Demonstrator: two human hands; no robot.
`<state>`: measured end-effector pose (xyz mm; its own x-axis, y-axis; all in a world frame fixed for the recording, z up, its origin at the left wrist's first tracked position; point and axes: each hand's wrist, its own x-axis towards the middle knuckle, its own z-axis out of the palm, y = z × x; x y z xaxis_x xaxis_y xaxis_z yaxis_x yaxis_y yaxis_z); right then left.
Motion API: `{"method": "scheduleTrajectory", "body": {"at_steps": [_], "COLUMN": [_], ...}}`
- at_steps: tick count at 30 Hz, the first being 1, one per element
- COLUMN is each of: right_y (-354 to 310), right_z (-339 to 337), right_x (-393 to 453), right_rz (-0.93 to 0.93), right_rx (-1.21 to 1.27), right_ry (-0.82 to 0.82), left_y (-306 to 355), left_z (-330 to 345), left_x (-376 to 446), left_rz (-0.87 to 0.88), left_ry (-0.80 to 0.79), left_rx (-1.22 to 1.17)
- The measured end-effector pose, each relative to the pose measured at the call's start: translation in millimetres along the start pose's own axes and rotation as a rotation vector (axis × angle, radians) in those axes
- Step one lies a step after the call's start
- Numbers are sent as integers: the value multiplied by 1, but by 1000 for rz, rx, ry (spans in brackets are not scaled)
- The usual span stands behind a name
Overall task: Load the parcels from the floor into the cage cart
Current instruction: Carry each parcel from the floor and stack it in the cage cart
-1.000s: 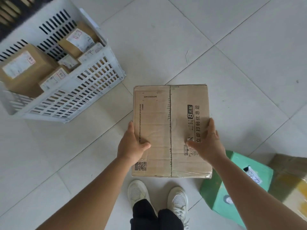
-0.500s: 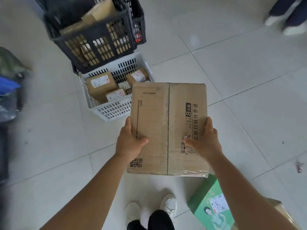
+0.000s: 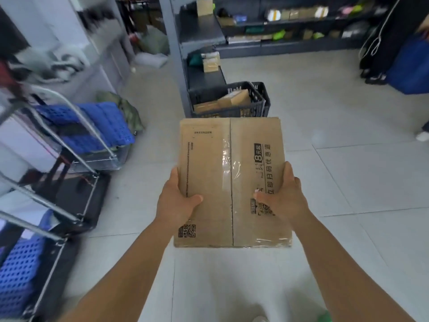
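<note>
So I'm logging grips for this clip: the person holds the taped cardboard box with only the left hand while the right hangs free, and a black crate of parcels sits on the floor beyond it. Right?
Not quite. The head view shows both hands on the cardboard box: the left hand grips its left edge and the right hand grips its right edge, thumbs on top. The rest stands: the black crate of parcels sits on the floor beyond the box.

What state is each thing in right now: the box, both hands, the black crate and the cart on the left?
cardboard box: lifted off the floor, taped shut, held flat between both hands.
left hand: grips the box's left edge, thumb on top.
right hand: grips the box's right edge, thumb on top.
black crate: on the floor ahead, holding brown parcels.
cage cart: at the left, blurred; blue panels in it.
</note>
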<state>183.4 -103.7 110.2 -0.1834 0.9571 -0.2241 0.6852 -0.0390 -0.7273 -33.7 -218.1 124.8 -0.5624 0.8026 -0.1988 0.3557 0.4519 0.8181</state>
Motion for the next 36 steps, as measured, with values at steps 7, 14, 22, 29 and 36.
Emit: {"method": "scheduleTrajectory", "body": {"at_steps": [7, 14, 22, 29, 36], "right_y": [-124, -239, -345, -412, -456], "right_z": [43, 89, 152, 218, 286], "right_x": [-53, -87, -139, -227, -346], "right_rz": [-220, -462, -717, -895, -1048], "right_rx": [29, 20, 51, 111, 99], "right_ry": [-81, -259, -459, -666, -805], "left_y": [-9, -27, -43, -75, -136], "left_z": [-136, -244, -334, -396, -457], "left_x": [-59, -111, -177, -266, -363], "left_rz": [-17, -135, -212, -286, -377], "left_ry": [282, 513, 841, 1119, 1315], "left_rx": [-29, -52, -61, -90, -95]}}
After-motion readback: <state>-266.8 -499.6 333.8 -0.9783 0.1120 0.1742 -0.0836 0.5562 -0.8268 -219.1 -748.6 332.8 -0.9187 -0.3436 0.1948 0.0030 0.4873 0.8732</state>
